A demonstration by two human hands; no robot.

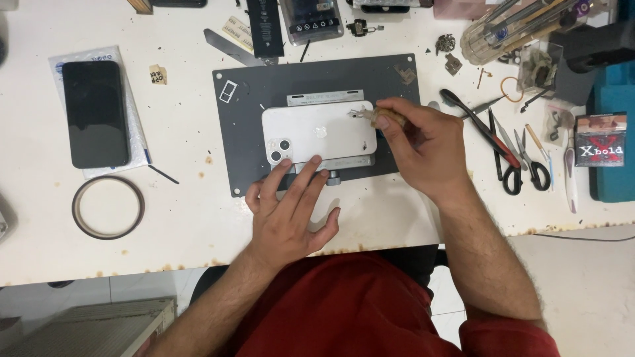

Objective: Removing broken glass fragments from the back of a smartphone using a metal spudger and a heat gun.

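Head view: left hand (pixel 291 211) lies flat, open, bracing white phone (pixel 317 135) clamped on grey mat (pixel 248 165), right hand (pixel 423 149) pinches small tool (pixel 370 116) at phone's edge; a slip could scratch it.

A single head-worn camera looks almost straight down from above the person's chest, fairly close to the white tabletop (pixel 165 218). The near edge of the tabletop crosses the lower frame, the person's lap sits below it, and the far clutter is cut off at the top.
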